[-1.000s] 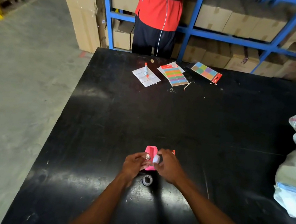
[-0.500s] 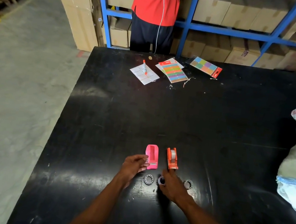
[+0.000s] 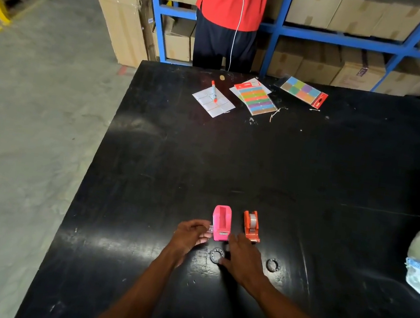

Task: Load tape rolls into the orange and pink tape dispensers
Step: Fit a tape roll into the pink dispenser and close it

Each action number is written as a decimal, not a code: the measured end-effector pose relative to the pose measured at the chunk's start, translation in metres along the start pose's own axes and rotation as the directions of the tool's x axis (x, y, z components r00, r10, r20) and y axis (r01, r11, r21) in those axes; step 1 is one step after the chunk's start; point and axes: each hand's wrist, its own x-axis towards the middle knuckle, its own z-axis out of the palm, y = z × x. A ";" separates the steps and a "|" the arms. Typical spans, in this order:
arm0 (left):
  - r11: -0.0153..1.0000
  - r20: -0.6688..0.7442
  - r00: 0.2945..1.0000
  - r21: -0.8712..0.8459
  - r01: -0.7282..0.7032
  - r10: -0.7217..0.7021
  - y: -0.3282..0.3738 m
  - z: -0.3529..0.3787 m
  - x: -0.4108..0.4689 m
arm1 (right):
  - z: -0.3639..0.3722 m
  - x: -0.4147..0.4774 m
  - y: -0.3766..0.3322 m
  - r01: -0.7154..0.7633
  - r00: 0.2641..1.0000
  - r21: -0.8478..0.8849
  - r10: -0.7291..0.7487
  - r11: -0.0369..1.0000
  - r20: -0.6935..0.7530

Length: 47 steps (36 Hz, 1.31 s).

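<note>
Orange plastic tape dispenser (image 3: pixel 251 226): loaded, uncovered since 1.0 s ago.
Pink plastic tape dispenser (image 3: pixel 221 223): empty on the black surface (image 3: pixel 309 179).
Left hand (image 3: pixel 190 235): a small clear piece is pinched.
Right hand (image 3: pixel 241 259): spread, lowered beside 1 small dark tape ring (image 3: pixel 216 255).
Next: pink loading is judged pending.

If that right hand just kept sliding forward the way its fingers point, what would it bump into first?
Most likely the pink tape dispenser. The right hand points away and slightly left, its fingertips almost at the dispenser's near end. The orange dispenser stands just right of that line. Depth is hard to judge from one view.
</note>
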 end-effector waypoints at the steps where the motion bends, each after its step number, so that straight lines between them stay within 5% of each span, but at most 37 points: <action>1: 1.000 0.000 1.000 0.002 0.002 -0.002 0.001 0.000 0.000 | 0.001 0.002 -0.003 0.014 1.000 -0.002 -0.014 1.000 -0.002; 11: 1.000 0.012 1.000 -0.008 -0.023 0.023 0.004 -0.015 -0.005 | 0.023 0.012 -0.017 0.093 0.995 -0.012 -0.092 0.996 0.043; 15: 1.000 0.022 1.000 -0.011 -0.023 0.023 0.004 -0.017 -0.008 | 0.020 0.013 -0.017 0.051 0.998 0.254 -0.057 0.966 0.016; 18: 0.999 0.036 0.999 -0.018 -0.031 0.031 0.003 -0.013 -0.009 | 0.004 0.016 -0.017 0.011 0.999 0.550 0.011 0.835 -0.036; 22: 0.998 0.048 0.997 -0.034 -0.058 0.060 0.006 -0.004 -0.012 | -0.023 0.015 -0.013 0.022 0.997 0.697 0.034 0.717 -0.066; 34: 0.996 0.100 0.992 0.030 -0.082 0.079 0.015 0.011 -0.026 | -0.037 0.004 -0.001 0.077 0.992 0.829 0.045 0.554 -0.122; 47: 0.994 0.176 0.979 0.010 -0.106 0.103 0.017 0.011 -0.041 | -0.047 -0.009 -0.005 0.216 0.974 0.780 -0.071 0.587 -0.216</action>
